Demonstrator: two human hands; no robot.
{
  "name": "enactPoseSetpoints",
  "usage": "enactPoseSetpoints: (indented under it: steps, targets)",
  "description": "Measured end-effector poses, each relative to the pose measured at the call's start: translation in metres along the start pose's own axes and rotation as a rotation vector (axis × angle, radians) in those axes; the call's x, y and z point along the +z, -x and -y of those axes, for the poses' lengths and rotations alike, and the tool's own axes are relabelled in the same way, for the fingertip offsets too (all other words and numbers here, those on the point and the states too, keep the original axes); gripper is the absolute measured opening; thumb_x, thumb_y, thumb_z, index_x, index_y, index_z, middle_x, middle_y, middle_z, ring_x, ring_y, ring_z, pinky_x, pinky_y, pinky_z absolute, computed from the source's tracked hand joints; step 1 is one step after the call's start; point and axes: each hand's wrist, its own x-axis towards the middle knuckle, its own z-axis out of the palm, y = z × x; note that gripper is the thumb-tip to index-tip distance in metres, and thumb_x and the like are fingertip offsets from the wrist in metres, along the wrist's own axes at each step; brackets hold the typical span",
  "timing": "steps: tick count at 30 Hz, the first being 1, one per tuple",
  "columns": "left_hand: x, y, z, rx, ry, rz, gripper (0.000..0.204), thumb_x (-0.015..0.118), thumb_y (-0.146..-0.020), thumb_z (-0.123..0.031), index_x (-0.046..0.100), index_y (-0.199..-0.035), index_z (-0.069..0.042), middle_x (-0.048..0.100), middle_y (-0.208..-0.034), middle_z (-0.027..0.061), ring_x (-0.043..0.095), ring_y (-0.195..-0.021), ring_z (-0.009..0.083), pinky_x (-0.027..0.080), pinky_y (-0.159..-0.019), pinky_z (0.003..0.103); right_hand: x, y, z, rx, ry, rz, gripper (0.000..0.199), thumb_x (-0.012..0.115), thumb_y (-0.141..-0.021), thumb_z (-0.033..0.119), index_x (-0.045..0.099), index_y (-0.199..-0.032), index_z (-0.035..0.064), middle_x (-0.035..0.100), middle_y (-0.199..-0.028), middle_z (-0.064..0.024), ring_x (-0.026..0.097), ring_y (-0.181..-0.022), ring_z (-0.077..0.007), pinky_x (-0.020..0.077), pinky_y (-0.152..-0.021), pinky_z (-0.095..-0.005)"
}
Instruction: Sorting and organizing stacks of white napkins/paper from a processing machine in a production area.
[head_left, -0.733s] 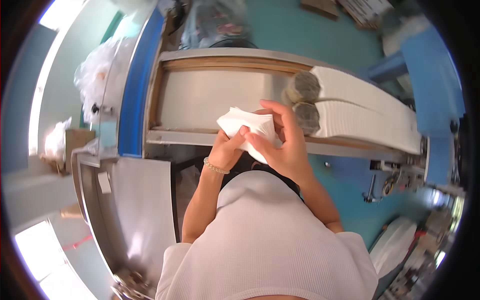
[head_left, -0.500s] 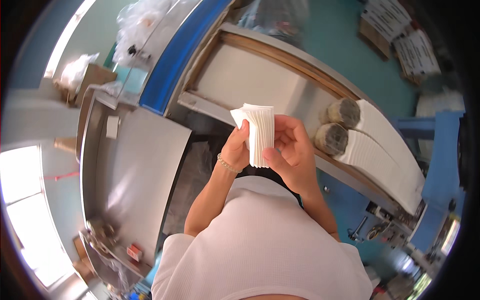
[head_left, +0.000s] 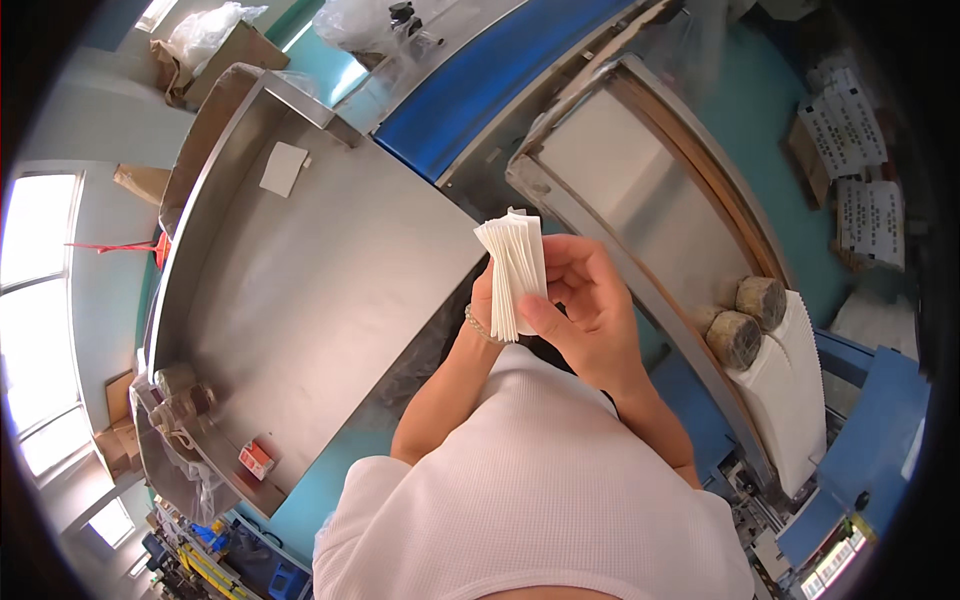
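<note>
In front of my chest I hold a small stack of folded white paper [head_left: 516,268], upright, with its layers fanned apart at the edges. My left hand [head_left: 484,302] is closed on the stack's left side, partly hidden behind the paper. On the other side my right hand [head_left: 592,312] grips it, the thumb lying across the lower front and the fingers curled behind. Beyond my right hand, two rough cylindrical weights [head_left: 735,341] rest against long rows of similar white folded paper [head_left: 775,405] in a wood-edged trough [head_left: 610,135].
At left stands a metal table [head_left: 330,270] with a raised rim, carrying a flat white packet [head_left: 285,168] and a small red-and-white box [head_left: 256,459]. A blue conveyor belt [head_left: 470,95] runs beyond it. Labelled boxes [head_left: 868,220] are at far right.
My view has turned left, so the metal table fills more of it and the trough sits further right. The paper stack has swivelled in my hands, its fanned edges now more toward the left.
</note>
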Motion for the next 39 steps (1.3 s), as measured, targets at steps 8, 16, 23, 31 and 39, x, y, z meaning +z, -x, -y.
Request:
enactPoseSetpoints:
  steps: [8,16,23,31,39]
  targets:
    - [-0.074,0.011,-0.084,0.07,0.208,0.274,0.041,0.059,-0.092,-0.04,0.054,-0.116,-0.008,0.06,-0.109,0.0085,0.061,-0.097,0.0217,0.053,-0.083,0.037,0.077,-0.058,-0.034,0.166,0.021,0.036,0.032,0.06,-0.092,0.001,0.048,-0.121,-0.0034,0.06,-0.11,-0.0103,0.06,-0.096,-0.0124,0.0502,-0.087,-0.0268]
    - [-0.114,0.038,-0.139,0.273,0.132,0.248,0.06,0.044,-0.097,-0.053,0.046,-0.136,-0.008,0.057,-0.126,0.0099,0.059,-0.113,0.023,0.05,-0.096,0.039,0.144,-0.097,-0.078,0.079,0.122,0.127,0.03,0.059,-0.093,0.002,0.046,-0.12,-0.0017,0.058,-0.108,-0.0104,0.06,-0.094,-0.0117,0.0506,-0.084,-0.0252]
    - [-0.132,0.066,-0.171,0.409,0.241,0.268,0.06,0.041,-0.099,-0.053,0.044,-0.138,-0.008,0.057,-0.127,0.0093,0.059,-0.114,0.0214,0.051,-0.095,0.038,0.177,-0.119,-0.102,0.027,0.372,0.397,0.019,0.058,-0.094,0.002,0.052,-0.111,0.0002,0.056,-0.104,-0.0047,0.056,-0.088,-0.0083,0.0479,-0.077,-0.0211]
    - [-0.142,0.081,-0.189,0.531,0.159,0.088,0.059,0.044,-0.099,-0.052,0.043,-0.137,-0.007,0.059,-0.124,0.0081,0.061,-0.11,0.0205,0.053,-0.091,0.037,0.208,-0.131,-0.116,0.225,0.286,0.427,0.024,0.065,-0.091,0.007,0.054,-0.111,0.0009,0.055,-0.106,-0.0037,0.056,-0.09,-0.0089,0.0456,-0.079,-0.0233]
    - [-0.155,0.094,-0.201,0.62,0.181,-0.004,0.058,0.046,-0.098,-0.051,0.045,-0.136,-0.006,0.059,-0.122,0.0083,0.06,-0.112,0.0213,0.052,-0.092,0.038,0.225,-0.148,-0.132,0.329,0.298,0.52,0.028,0.066,-0.09,0.008,0.053,-0.114,0.0008,0.056,-0.108,-0.0048,0.057,-0.093,-0.0104,0.0463,-0.08,-0.0241]
